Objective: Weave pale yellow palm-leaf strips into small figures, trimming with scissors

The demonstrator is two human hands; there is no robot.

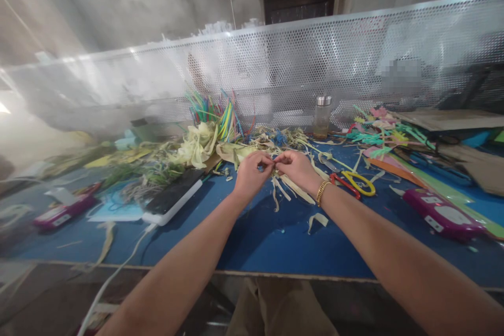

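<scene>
My left hand [252, 173] and my right hand [296, 167] meet over the middle of the blue table [260, 236], fingertips pinched together on a small piece of pale cream strip [274, 164]. More cream strips [289, 188] hang and lie under the hands. A gold bracelet [322, 191] sits on my right wrist. What exactly is pinched is too small to make out beyond the strip.
Yellow and red scissors [356, 182] lie right of my right hand. A phone on a white power bank [173, 198] lies left. Coloured straws [214, 111], cream flowers [199, 144], a glass jar [322, 116], pink devices [443, 214] and a perforated metal screen [275, 63] stand behind.
</scene>
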